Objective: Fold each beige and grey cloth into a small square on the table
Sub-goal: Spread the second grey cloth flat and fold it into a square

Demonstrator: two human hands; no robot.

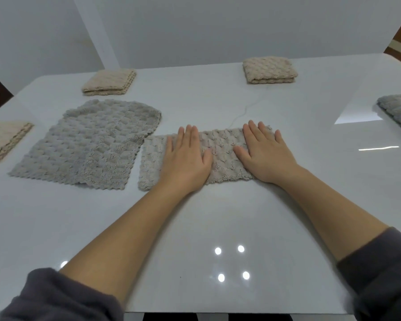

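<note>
A beige-grey cloth strip [222, 148], folded lengthwise, lies on the white table [195, 228]; every place below is given from it. The left grip [186, 156] rests flat on the strip's left half, palm down, fingers straight and close together, clasping nothing. The right grip [264, 154] rests flat on the right half in the same way, with its fingers a little spread. A bare band of the strip shows between the two grips, and the strip's left end shows past the left grip.

Just left of the strip, nearly touching its far left corner, a larger grey cloth [88, 144] lies spread out. Farther left, cut by the frame edge, is a folded beige cloth [5, 140]. Beyond the strip to the left sits a folded beige square [110, 82], and beyond it to the right a second beige square [270, 70]. Well to the right of the strip, a fluffy grey cloth [398, 112] is partly out of frame. A thin white thread [243, 112] runs away from just behind the strip.
</note>
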